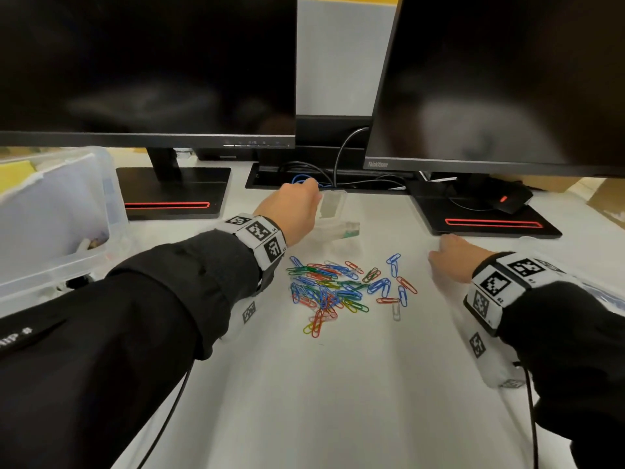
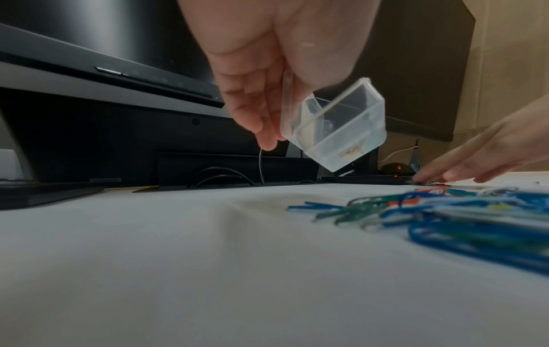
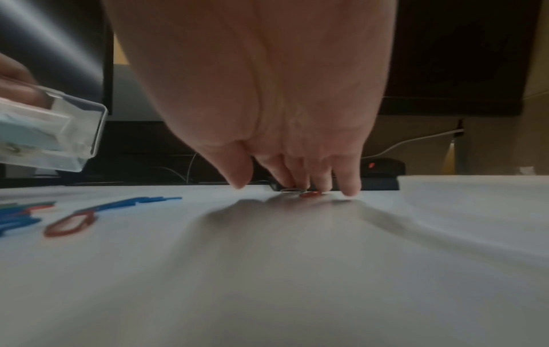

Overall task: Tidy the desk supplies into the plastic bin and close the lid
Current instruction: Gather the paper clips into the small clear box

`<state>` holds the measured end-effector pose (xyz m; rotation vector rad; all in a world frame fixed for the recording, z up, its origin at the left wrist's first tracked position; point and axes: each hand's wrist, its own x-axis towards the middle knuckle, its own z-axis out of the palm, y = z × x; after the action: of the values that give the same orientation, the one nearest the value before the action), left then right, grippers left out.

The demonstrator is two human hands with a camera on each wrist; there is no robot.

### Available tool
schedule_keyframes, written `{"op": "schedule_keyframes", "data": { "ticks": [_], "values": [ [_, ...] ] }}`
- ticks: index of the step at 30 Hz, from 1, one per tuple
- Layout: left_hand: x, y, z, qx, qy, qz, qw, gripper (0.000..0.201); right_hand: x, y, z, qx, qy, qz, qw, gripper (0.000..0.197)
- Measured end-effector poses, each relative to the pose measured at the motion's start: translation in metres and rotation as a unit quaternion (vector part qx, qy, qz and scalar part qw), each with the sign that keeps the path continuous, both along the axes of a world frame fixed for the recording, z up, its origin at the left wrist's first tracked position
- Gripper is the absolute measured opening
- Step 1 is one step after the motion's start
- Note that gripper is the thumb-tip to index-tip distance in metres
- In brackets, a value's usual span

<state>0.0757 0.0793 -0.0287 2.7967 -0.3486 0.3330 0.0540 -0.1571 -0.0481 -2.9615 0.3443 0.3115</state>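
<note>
A pile of coloured paper clips (image 1: 331,286) lies spread on the white desk, blurred at the right of the left wrist view (image 2: 445,211). Behind it my left hand (image 1: 297,208) holds a small clear plastic box (image 1: 333,204) tilted above the desk, fingers curled round one end (image 2: 341,131). My right hand (image 1: 449,255) is to the right of the pile. Its straight fingertips (image 3: 320,183) press a red clip (image 3: 310,194) and a silver one onto the desk, thumb apart. The big clear plastic bin (image 1: 111,211) stands at the left with small items inside; I see no lid on it.
Two dark monitors on black stands (image 1: 172,191) (image 1: 490,221) line the back, with a cable slot (image 1: 324,181) between them and a black mouse (image 1: 510,198) on the right stand. Another clear plastic piece with something green inside (image 1: 341,229) lies below the held box.
</note>
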Motion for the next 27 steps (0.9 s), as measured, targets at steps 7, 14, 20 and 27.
{"op": "schedule_keyframes", "data": {
  "ticks": [7, 14, 20, 27],
  "values": [
    [0.000, 0.000, -0.003, -0.022, 0.008, -0.041, 0.999, 0.030, -0.027, 0.019, 0.010, 0.014, 0.054, 0.122, 0.991, 0.049],
    [0.000, 0.002, -0.004, -0.083, -0.004, -0.054, 0.995, 0.027, -0.039, 0.035, 0.012, 0.141, 0.005, 0.185, 0.973, 0.053],
    [0.003, 0.005, -0.005, -0.103, -0.067, -0.034, 0.992, 0.027, -0.034, 0.029, 0.006, 0.128, -0.014, 0.098, 0.987, 0.025],
    [-0.001, 0.000, -0.004, -0.121, -0.015, -0.068, 0.990, 0.028, -0.038, 0.048, 0.006, 0.286, -0.023, 0.160, 0.945, 0.014]
  ]
}}
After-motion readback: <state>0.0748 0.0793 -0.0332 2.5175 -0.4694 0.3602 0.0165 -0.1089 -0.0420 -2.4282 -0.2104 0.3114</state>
